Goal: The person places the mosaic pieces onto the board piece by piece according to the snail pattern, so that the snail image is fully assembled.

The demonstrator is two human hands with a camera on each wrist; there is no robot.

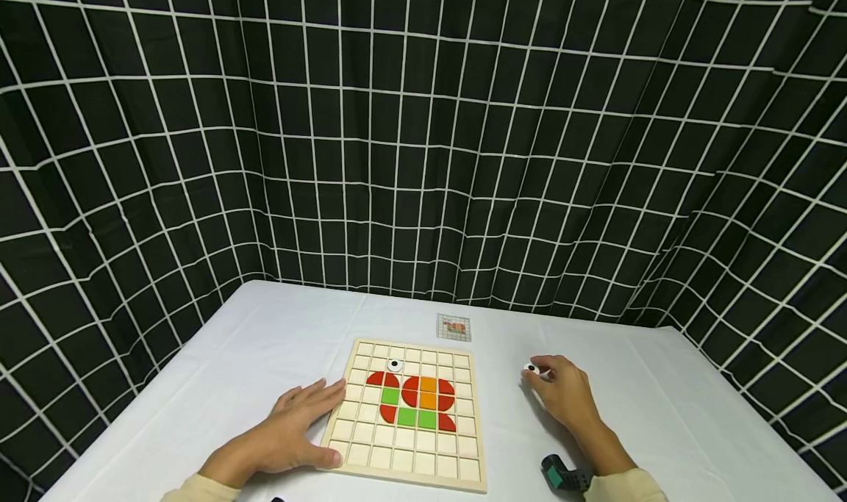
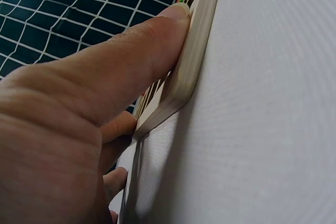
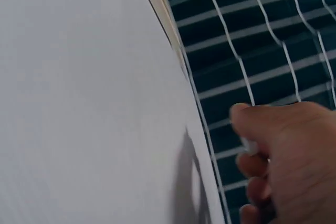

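Observation:
A wooden grid board (image 1: 380, 457) lies on the table in the head view. Red, green and orange tiles (image 1: 428, 400) form a pattern in its cells, with a white eye tile (image 1: 394, 365) above them. My left hand (image 1: 291, 430) rests along the board's left side, fingers extended and thumb on the near-left corner. In the left wrist view that thumb (image 2: 142, 45) presses on the board's rim. To the right of the board, my right hand (image 1: 566, 393) pinches another white eye tile (image 1: 531, 369) above the cloth. Only a sliver of this tile shows in the right wrist view.
Behind the board lies a small picture card (image 1: 454, 328) with a similar coloured pattern on a grid. A white cloth (image 1: 265, 325) covers the table. Dark curtains (image 1: 397, 156) with white grid lines surround it. A black strapped device (image 1: 562, 475) sits by the right wrist.

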